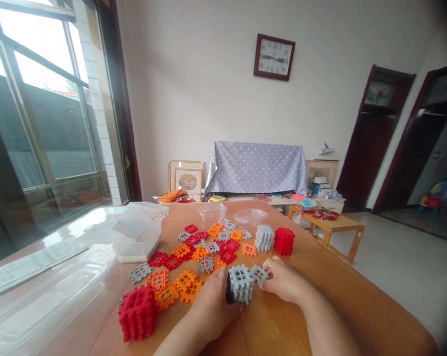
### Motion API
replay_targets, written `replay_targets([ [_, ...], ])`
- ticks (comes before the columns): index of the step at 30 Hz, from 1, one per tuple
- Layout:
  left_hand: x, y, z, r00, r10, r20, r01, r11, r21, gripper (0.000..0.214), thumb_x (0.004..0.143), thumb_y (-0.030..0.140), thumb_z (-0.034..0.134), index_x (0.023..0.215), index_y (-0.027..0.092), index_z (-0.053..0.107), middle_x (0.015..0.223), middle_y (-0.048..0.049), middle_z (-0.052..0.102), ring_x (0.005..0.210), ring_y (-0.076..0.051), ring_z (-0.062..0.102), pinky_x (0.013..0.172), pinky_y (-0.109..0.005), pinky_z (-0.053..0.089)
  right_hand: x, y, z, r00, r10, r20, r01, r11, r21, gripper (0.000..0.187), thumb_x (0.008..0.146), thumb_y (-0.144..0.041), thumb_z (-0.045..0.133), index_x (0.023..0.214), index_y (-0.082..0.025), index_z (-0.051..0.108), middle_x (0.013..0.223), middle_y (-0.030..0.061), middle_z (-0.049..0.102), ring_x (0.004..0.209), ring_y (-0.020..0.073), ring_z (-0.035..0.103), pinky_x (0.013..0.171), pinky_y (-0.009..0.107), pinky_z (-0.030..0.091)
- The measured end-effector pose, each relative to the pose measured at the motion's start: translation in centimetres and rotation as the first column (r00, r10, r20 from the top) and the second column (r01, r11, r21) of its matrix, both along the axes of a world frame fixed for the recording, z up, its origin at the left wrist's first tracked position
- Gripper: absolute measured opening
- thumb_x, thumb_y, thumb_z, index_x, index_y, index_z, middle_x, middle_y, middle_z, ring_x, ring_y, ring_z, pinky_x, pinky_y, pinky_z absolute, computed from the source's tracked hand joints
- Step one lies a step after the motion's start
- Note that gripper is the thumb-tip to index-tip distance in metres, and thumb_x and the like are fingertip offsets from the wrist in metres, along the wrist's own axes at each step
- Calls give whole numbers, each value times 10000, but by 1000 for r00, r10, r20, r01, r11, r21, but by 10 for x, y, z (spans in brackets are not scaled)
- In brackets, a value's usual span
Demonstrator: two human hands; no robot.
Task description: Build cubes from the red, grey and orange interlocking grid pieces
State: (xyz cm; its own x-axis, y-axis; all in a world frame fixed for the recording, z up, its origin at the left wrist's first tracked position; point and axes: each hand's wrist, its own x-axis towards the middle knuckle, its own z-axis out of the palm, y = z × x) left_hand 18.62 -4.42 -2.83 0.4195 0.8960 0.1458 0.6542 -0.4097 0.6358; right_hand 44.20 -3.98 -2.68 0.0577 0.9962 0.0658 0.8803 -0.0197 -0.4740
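Observation:
My left hand is wrapped round a part-built grey cube of waffle tiles near the table's front edge. My right hand pinches a single grey tile held against the cube's right side. A finished red cube stands to the left of my left hand. Further back stand a grey cube and a red cube side by side. Loose red, orange and grey tiles lie spread across the middle of the wooden table.
A clear plastic box with its lid sits left of the tiles; two clear lids lie at the far edge. A large clear tray and a printed sheet lie at the left. A low wooden table stands beyond on the right.

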Motion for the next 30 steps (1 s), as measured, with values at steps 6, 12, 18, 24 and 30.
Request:
replay_targets([
  [6, 1, -3, 6, 1000, 15, -14, -15, 999, -35, 381, 663, 286, 707, 976, 236, 495, 1063, -36, 635, 949, -217, 577, 716, -263, 394, -1, -1, 2, 999, -33, -36, 33, 999, 5, 219, 681, -366, 744, 778, -208, 628, 860, 10, 660, 761, 180, 597, 661, 261, 395],
  [12, 2, -5, 10, 999, 33, -18, -34, 999, -37, 361, 664, 301, 707, 947, 231, 494, 1043, -45, 634, 934, -221, 576, 706, -266, 385, -4, 3, 11, 873, 97, -478, -51, 993, 109, 341, 801, -412, 673, 1048, -178, 665, 996, 65, 743, 907, 225, 678, 791, 310, 511],
  [18, 1, -5, 11, 999, 27, -25, -28, 999, -39, 368, 657, 291, 709, 960, 231, 509, 1059, -55, 633, 948, -233, 575, 715, -274, 389, -14, -10, 34, 802, 265, -535, -142, 955, 260, 541, 839, -484, 680, 1311, -226, 614, 1174, 82, 707, 1083, 267, 648, 981, 417, 504],
  [24, 1, -7, 15, 1000, -4, 17, 4, 999, -32, 357, 670, 248, 688, 991, 232, 532, 1045, -43, 643, 943, -221, 577, 727, -272, 408, -29, -26, 47, 834, 394, -387, -288, 908, 303, 472, 842, -453, 691, 1277, -271, 674, 1264, 87, 677, 1163, 303, 610, 983, 434, 513],
  [30, 0, -8, 17, 999, -20, 42, 22, 999, -39, 395, 672, 249, 690, 1034, 231, 534, 1068, -46, 645, 942, -221, 581, 713, -272, 410, -31, -24, 43, 841, 462, -283, -360, 867, 345, 396, 819, -279, 710, 1215, -292, 715, 1255, 67, 697, 1198, 269, 602, 1089, 438, 443],
])
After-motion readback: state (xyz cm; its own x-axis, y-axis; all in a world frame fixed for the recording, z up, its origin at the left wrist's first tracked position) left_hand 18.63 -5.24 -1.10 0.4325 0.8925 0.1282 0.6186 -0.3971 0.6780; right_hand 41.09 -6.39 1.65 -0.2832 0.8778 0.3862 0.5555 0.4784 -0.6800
